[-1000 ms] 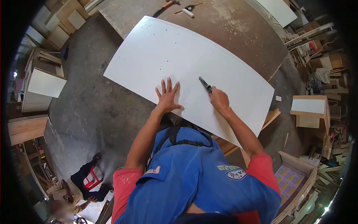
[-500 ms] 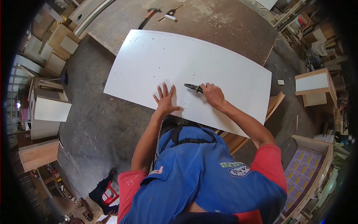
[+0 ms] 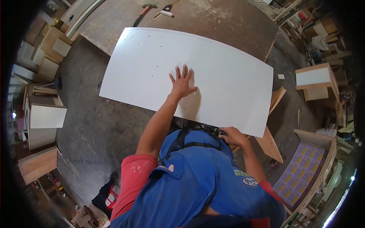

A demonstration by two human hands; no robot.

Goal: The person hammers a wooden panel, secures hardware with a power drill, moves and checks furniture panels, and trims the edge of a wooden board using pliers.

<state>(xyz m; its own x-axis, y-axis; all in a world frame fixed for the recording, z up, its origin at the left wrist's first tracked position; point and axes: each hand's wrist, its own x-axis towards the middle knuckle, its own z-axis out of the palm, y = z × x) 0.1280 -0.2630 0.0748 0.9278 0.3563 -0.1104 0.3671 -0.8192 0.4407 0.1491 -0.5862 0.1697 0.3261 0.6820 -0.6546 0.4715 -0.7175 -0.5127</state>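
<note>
My left hand [image 3: 182,85] has its fingers spread over the middle of a white panel [image 3: 228,83]. A shadow falls beside it on the panel; whether the palm touches the surface, I cannot tell. Small dark holes and specks dot the panel, mostly on its left half. Close to my waist, at the near edge of the panel, my right hand [image 3: 232,136] is closed around dark pliers [image 3: 211,129]. The pliers point left and lie partly against the dark gear at my waist, so their jaws are hard to make out.
Beneath the panel is a worn brown worktable [image 3: 224,26]. A hammer [image 3: 143,14] with an orange handle lies at its far side, near a small white block [image 3: 167,13]. Wooden boards [image 3: 269,144] lean at the right. Cabinet parts [image 3: 47,116] stand left; another person [image 3: 99,201] is at lower left.
My right hand has drawn the pliers back from above the panel to my waist. My left hand has moved farther up and right over the panel.
</note>
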